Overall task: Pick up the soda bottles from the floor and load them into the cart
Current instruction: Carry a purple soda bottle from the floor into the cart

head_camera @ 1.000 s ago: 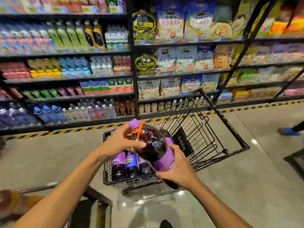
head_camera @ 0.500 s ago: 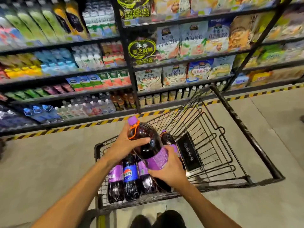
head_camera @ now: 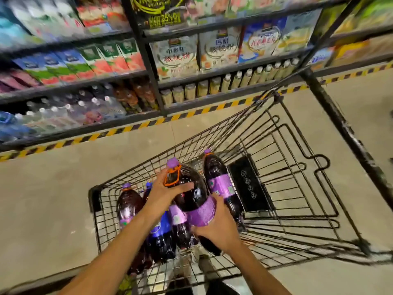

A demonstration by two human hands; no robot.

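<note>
A large dark soda bottle (head_camera: 192,194) with a purple cap, orange carry handle and purple label is held in both hands inside the black wire cart (head_camera: 282,188). My left hand (head_camera: 164,192) grips its neck and shoulder. My right hand (head_camera: 217,227) holds its lower body under the label. Below and beside it several soda bottles lie in the cart: a purple-labelled one (head_camera: 127,207) at the left, a blue-labelled one (head_camera: 161,237) in the middle, and another purple-labelled one (head_camera: 221,186) at the right.
Store shelves (head_camera: 148,81) full of drinks and packets run along the far side, edged by a yellow-black floor stripe (head_camera: 131,128). The cart's black handle bar (head_camera: 340,133) slants at the right. A black plate (head_camera: 248,186) sits on the cart's folding seat. Bare concrete floor (head_camera: 46,199) lies to the left.
The view has tilted down and closer over the cart. Both hands have lowered the held bottle deeper into the basket, onto the bottles lying there.
</note>
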